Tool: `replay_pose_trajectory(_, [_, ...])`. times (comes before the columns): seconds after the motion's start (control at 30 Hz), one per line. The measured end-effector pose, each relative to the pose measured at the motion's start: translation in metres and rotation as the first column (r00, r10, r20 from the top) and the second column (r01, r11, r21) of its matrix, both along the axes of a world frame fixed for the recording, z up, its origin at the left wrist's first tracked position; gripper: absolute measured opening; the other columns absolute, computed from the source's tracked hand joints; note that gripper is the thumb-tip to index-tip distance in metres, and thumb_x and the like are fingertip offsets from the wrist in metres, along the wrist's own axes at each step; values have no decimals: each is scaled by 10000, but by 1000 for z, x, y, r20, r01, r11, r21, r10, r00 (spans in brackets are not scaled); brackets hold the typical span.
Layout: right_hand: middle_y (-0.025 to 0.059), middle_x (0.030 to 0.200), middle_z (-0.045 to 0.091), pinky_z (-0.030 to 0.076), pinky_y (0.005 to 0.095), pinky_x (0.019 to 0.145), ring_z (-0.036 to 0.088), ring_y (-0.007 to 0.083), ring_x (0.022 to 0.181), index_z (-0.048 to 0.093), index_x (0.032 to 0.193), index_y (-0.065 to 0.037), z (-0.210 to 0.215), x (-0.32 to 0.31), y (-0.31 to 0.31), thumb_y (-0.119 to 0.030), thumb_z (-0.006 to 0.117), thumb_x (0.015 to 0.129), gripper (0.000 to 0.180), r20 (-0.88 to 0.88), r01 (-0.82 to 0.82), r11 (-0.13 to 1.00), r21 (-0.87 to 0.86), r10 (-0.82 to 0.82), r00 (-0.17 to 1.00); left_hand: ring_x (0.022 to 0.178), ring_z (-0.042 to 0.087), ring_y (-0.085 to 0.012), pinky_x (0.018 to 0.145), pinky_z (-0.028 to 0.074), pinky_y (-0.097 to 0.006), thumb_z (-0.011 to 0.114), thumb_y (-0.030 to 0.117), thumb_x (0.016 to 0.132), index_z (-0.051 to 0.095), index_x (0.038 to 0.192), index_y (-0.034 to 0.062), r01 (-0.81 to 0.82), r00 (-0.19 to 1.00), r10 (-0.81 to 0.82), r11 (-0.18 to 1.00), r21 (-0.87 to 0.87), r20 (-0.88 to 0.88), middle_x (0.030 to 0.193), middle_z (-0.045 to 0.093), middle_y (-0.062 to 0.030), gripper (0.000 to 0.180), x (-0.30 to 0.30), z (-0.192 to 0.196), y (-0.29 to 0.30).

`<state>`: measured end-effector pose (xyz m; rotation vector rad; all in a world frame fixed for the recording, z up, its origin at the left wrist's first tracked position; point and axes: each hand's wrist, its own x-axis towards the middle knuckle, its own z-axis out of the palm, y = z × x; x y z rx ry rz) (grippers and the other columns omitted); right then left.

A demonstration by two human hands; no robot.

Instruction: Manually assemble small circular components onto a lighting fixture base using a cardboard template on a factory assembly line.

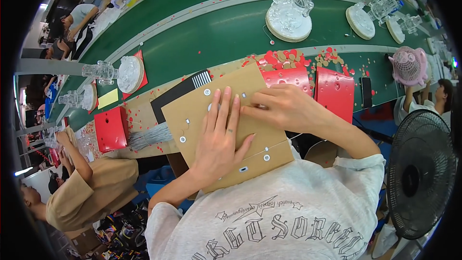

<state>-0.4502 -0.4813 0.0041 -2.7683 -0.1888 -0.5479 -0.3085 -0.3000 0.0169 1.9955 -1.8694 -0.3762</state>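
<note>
A brown cardboard panel (267,137) leans against my lap and the bench edge. Small slots and several white round pieces (182,139) dot its surface. My left hand (220,130) lies flat on the panel, fingers stretched out and thumb apart. Beside it, my right hand (276,107) has its fingers curled together against the panel's upper part. Whatever its fingertips may pinch is hidden. Partly behind the panel sits a black card (175,97) with white stripes. Left of the panel lies a bundle of thin grey wires (148,136).
Red sheets (334,96) and loose red and brown discs (284,58) cover the bench beyond. Clear decorated pieces on round bases (288,26) stand on the green belt (192,43). A phone (366,92), pink fan (409,65) and black fan (421,173) are at right; a co-worker (94,188) sits left.
</note>
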Motion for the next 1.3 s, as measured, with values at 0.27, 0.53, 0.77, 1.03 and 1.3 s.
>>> replay_pose_trajectory(0.27, [35,942,620,552,321,579,649,192,842,714,1029,-76,-2,-19,-25,43,656,770,291,-100,196,980,29,-193,976,1488,285,-453,1164,329,-531,756,125,821,377,1503,-73,-39,996,32,996,-75,-83,1592,315,-267,805,-1,-12,4])
replay_pose_trajectory(0.53, [37,954,606,557,339,612,645,197,880,748,1081,-119,-5,-17,-26,61,650,735,402,-76,153,983,103,-145,986,1473,310,-453,1145,348,-536,750,139,826,427,1504,-3,-5,998,1,998,-57,-57,1591,313,-261,764,-4,-11,2])
replay_pose_trajectory(0.77, [41,909,572,536,322,581,634,196,856,753,1076,-105,-4,-14,-32,46,660,712,404,-83,75,994,82,-69,994,1472,305,-455,1142,344,-538,747,152,831,451,1501,28,-12,999,10,999,-42,-46,1587,314,-262,743,-4,-12,3])
replay_pose_trajectory(1.03, [42,890,550,520,318,553,620,182,830,755,1088,-106,-2,-17,-35,-13,653,769,348,-126,54,998,31,-50,991,1462,322,-441,1105,360,-527,742,181,840,455,1499,32,-1,999,0,1000,-21,-41,1580,322,-255,734,-6,-12,-2])
replay_pose_trajectory(1.3, [32,893,551,537,311,583,614,174,887,739,1107,-95,-9,-17,-32,-51,664,791,328,-103,50,998,-42,-54,993,1455,334,-439,1090,370,-513,745,191,835,453,1497,29,-16,1000,17,999,-36,7,1576,330,-253,742,-9,-14,-5])
